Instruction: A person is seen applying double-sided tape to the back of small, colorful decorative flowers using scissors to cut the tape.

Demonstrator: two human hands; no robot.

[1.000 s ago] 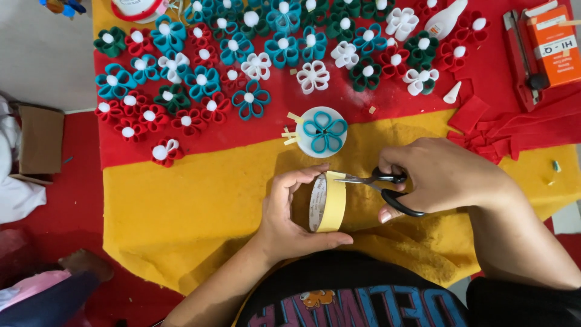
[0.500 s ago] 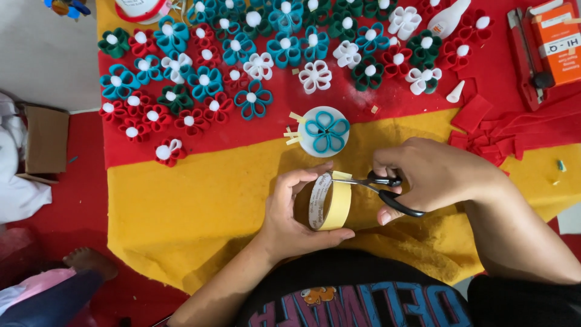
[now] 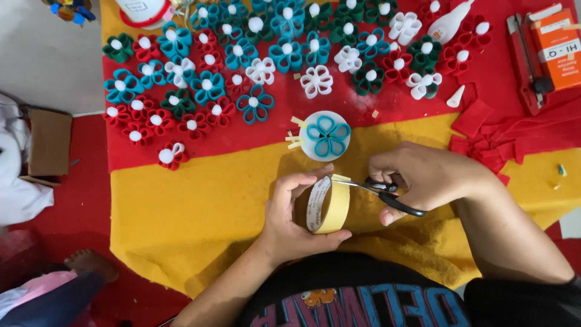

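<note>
Gripping a roll of yellow tape (image 3: pixel 327 204) upright on its edge, the left hand (image 3: pixel 296 215) has its thumb over the top of the ring and its fingers curled under and around the near side, so the open centre of the roll faces sideways. The right hand (image 3: pixel 423 178) sits just beside it, closed around the black handles of a pair of scissors (image 3: pixel 381 191), with the blades pointing toward the left hand and their tips meeting a short free end of tape at the top edge of the roll. Whether the blades are parted or closed there is too small to tell.

Both hands hover low over a yellow felt sheet (image 3: pixel 200 212) that covers the near part of the desk. Just beyond the hands, right past the fingertips of the left one, lies a white disc with a teal looped flower (image 3: pixel 325 135) on it, and a few small yellow strips (image 3: pixel 295 133) lie touching its far-left rim. Farther out, a red felt sheet (image 3: pixel 181 151) carries many looped paper flowers (image 3: pixel 254 54) in teal, red, green and white, each with a white ball at its centre, spread in a wide band well beyond both hands. Out past the right hand lie red felt scraps (image 3: pixel 484 145), a white glue bottle (image 3: pixel 451 21) with its loose cone cap (image 3: pixel 457 97) nearer, and an orange box (image 3: pixel 557 45) beside a red tool (image 3: pixel 526 66). Off to the left hand's side, on the floor, a bare foot (image 3: pixel 91 263) of another person shows.
</note>
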